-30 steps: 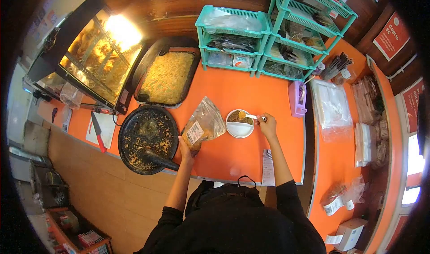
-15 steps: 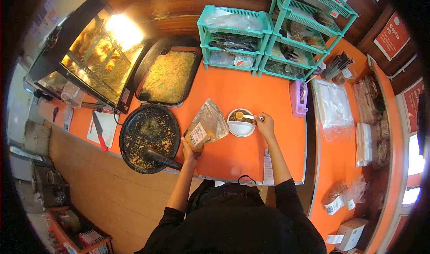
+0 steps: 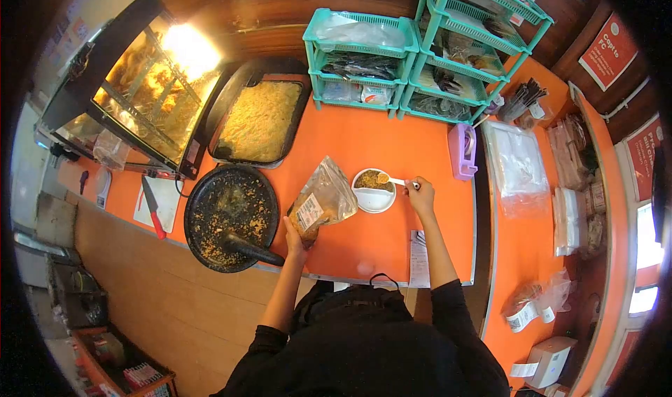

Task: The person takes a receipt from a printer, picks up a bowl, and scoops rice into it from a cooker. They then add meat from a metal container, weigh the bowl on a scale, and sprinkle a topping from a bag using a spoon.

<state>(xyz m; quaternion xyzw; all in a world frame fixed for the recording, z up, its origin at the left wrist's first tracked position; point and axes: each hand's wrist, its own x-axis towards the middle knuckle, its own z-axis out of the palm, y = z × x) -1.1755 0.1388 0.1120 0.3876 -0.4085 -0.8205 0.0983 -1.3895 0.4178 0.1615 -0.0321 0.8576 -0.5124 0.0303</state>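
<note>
My left hand [image 3: 297,239] is closed on the lower end of a clear pouch [image 3: 322,200] with a white label and brown contents. To its right, a white bowl [image 3: 375,201] stands on the orange counter, brown crumbly food in its upper part and a white part below. My right hand [image 3: 420,195] grips the handle of a white spoon [image 3: 397,181], whose tip holds some orange-brown food over the bowl's upper right edge. A black stone mortar [image 3: 231,194] with crumbs inside is left of the pouch, its pestle [image 3: 253,249] resting in it.
A tray of yellow food [image 3: 259,123] lies behind the mortar, beside a lit display case [image 3: 140,89]. A red-handled knife [image 3: 154,208] rests on a white board. Green racks [image 3: 364,53], a purple tape dispenser [image 3: 463,152] and a paper slip [image 3: 419,260] are also on the counter.
My right hand has moved slightly right with the spoon, whose tip has shifted to the right side of the bowl. The pouch stays in my left hand.
</note>
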